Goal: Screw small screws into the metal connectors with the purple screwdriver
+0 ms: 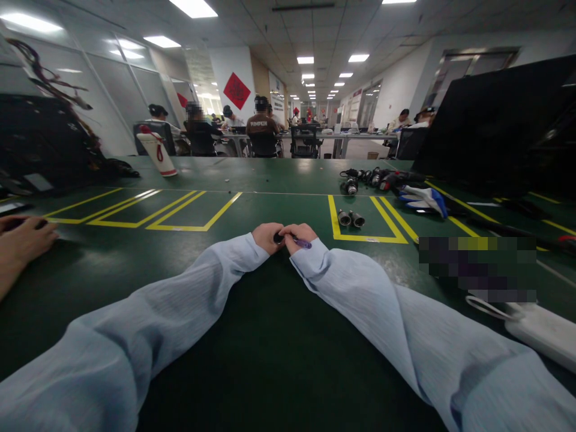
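Both my forearms in pale blue sleeves rest on the dark green table (270, 336), meeting near its middle. My left hand (267, 236) is curled, its fingers closed on the dark end of a small purple tool (300, 242). My right hand (297, 233) is closed over the same tool, whose purple handle sticks out to the right below its fingers. Two small metal cylinders (351, 218) lie a little to the right, inside a yellow taped box (333, 221).
A heap of black connectors (366, 178) and a white-and-blue glove (423, 199) lie at the far right. A white power bank (540, 329) sits near right. Another person's hand (24, 240) rests at the left edge. A white bottle (157, 154) stands far left; seated people work beyond.
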A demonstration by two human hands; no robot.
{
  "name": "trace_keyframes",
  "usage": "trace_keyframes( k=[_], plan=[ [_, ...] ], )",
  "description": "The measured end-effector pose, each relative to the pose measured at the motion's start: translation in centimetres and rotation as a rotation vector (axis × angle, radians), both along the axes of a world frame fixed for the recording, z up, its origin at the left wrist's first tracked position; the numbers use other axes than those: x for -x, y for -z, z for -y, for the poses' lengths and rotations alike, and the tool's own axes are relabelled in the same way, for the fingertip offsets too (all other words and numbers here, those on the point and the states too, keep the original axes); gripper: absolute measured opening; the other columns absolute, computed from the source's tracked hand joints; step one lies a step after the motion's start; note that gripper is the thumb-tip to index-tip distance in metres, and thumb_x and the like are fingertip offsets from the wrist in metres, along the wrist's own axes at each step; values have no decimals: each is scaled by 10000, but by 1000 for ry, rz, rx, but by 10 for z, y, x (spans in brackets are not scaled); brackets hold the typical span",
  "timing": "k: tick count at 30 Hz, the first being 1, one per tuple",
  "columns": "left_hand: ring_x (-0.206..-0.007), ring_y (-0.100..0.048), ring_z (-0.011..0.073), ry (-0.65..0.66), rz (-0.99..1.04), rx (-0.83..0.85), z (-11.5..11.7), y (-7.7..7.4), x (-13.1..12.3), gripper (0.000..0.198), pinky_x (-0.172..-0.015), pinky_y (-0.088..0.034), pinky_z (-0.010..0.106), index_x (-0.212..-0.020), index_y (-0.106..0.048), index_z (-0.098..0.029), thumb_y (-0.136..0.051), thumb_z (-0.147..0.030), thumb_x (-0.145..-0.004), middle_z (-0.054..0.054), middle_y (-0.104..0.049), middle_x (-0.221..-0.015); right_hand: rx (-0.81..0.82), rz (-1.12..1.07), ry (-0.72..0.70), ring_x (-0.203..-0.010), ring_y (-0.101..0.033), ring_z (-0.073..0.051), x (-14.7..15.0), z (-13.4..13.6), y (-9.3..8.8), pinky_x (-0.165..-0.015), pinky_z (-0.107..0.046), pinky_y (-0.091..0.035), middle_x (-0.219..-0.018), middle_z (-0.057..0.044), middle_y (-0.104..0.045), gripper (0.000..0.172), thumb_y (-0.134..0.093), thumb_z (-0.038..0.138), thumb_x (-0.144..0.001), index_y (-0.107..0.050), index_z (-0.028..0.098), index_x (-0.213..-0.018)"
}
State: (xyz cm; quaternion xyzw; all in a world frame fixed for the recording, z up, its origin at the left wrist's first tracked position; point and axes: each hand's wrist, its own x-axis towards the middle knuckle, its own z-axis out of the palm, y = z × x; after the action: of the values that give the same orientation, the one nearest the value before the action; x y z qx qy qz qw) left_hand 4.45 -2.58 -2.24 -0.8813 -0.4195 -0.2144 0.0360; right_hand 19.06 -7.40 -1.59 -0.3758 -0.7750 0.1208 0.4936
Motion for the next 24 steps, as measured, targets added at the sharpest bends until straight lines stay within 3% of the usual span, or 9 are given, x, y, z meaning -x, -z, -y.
trace_keyframes(
  k=[7, 11, 16, 24],
  plan=[
    [-562, -511, 118, -4, 14, 7, 7, -7, 0, 195, -520, -373, 208, -641, -556, -150, -513, -338, -671, 9, -551, -590, 516, -397, -183, -612, -581, -112, -5, -17, 7, -596, -218, -459, -598, 27, -616, 153, -473, 162, -648, -618, 180, -692],
    [-537, -500, 110, -10, 95, 29, 8, -8, 0, 200, -508, -375, 203, -633, -556, -141, -530, -338, -649, 8, -548, -577, 679, -518, -258, -557, -568, -94, -5, -21, 7, -494, -181, -422, -573, 27, -615, 132, -513, 166, -623, -618, 179, -703],
    [-534, -503, 108, 13, 162, 28, 11, -11, 0, 242, -512, -382, 202, -639, -557, -136, -523, -375, -658, 10, -553, -576, 730, -589, -283, -566, -578, -96, -5, -20, 5, -482, -178, -434, -552, 26, -611, 126, -507, 141, -631, -609, 171, -698],
    [-528, -493, 116, 0, 58, -56, 5, -6, 1, 226, -492, -365, 210, -606, -537, -151, -511, -367, -664, 4, -522, -557, 572, -488, -200, -549, -581, -90, -1, -17, 6, -524, -187, -456, -537, 36, -613, 128, -503, 136, -656, -617, 168, -703]
  ],
)
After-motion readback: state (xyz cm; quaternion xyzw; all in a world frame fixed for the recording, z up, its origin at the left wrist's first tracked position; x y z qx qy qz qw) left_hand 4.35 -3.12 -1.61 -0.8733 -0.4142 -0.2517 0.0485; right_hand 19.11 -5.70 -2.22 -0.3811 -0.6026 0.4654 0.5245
